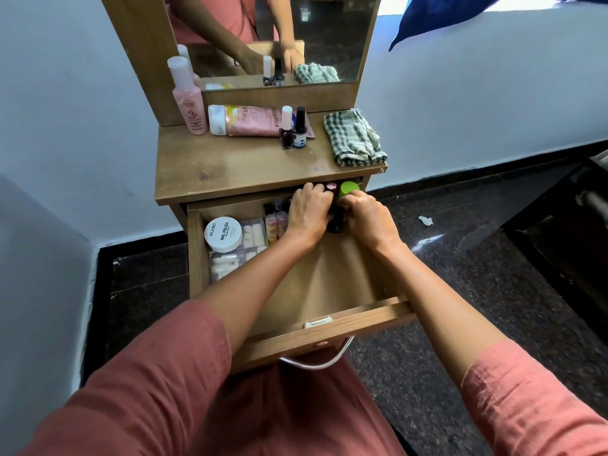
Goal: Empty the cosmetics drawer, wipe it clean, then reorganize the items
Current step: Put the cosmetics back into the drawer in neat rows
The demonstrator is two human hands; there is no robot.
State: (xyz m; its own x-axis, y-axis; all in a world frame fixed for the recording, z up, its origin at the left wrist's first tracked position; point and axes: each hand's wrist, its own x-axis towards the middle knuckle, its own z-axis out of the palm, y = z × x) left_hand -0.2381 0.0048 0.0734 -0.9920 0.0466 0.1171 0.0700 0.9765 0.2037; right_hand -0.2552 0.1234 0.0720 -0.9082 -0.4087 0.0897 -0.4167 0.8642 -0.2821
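Both hands [309, 212] [368, 215] clasp dark bottles [335, 222] inside the open drawer [329, 320].

Two nail polish bottles [293, 128], one pink tube [245, 121], one pink bottle [189, 97], one cloth [354, 138].

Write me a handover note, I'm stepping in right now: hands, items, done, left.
Left hand and right hand: both in the open drawer, closed around dark small bottles at the back.
On the dresser top: pink bottle, pink tube, two nail polish bottles, checked cloth.
In the drawer: nail polish remover tub, clear pouches, green-capped jar.
Left: finish emptying, wipe, reorganize.
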